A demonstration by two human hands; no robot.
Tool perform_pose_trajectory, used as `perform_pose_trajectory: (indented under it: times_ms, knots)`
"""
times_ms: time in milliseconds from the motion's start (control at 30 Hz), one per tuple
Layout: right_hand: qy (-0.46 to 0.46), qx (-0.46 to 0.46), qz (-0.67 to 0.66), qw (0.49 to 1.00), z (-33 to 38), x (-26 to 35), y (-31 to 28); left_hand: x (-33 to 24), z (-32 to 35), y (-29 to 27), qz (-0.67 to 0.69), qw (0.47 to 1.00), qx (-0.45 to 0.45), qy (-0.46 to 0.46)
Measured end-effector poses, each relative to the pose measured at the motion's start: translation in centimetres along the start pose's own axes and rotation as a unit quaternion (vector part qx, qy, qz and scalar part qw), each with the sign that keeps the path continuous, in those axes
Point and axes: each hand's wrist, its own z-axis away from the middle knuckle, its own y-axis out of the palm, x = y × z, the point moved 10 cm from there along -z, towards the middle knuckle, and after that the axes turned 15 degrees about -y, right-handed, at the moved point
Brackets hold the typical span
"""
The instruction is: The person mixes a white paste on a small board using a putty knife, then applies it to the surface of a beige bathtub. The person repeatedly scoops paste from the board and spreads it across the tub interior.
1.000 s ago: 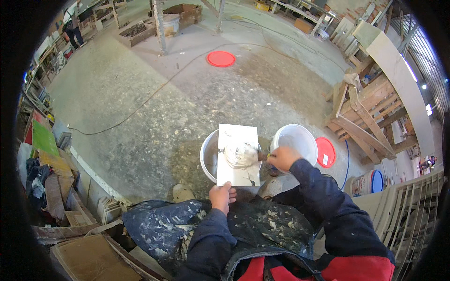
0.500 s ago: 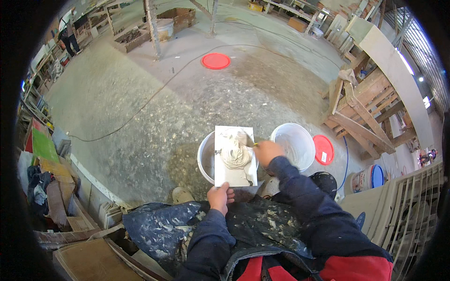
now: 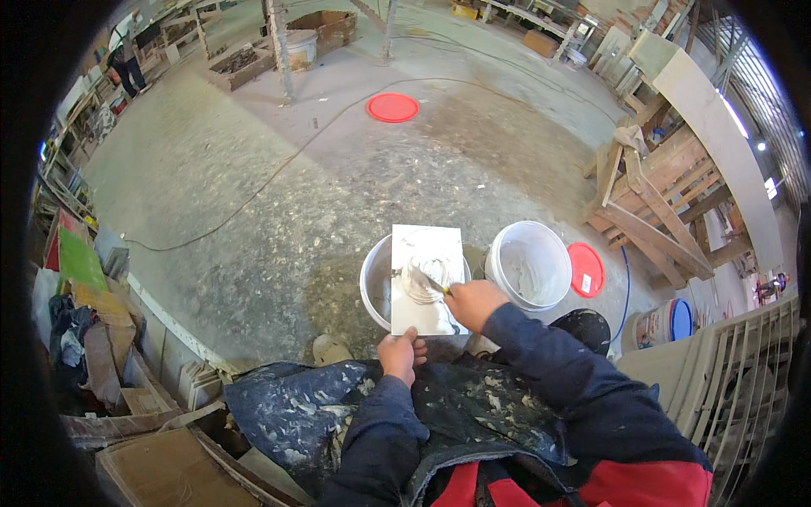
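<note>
My left hand grips the lower edge of a white rectangular board. A mound of pale greyish paste sits mid-board, with dark smudges around it. My right hand is closed around the handle of a putty knife, whose blade lies in the paste. Under the board stands a white bucket, its opening partly hidden. Just right of it is a second white bucket, with pale residue on its inner walls.
One red lid lies beside the right bucket, another red lid farther off. A cable crosses the floor. Wooden pallets stand at right, scrap boards at left. A person is at the far left.
My right hand has moved down and left with the putty knife, from the board's upper right edge to the middle of the paste. The paste mound looks more flattened. My left hand holds about the same place.
</note>
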Motion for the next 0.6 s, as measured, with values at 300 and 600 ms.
perform_pose_trajectory:
  times_ms: [300,600]
  knots:
    - [0.060,-0.091,0.031,0.994,-1.3,-4.8,-0.2,0.0,-0.2,0.8,0.005,1.000,0.019,-0.011]
    - [0.256,0.007,-0.579,0.774,10.9,-4.3,7.0,0.2,-0.3,0.7,0.013,0.999,0.034,-0.012]
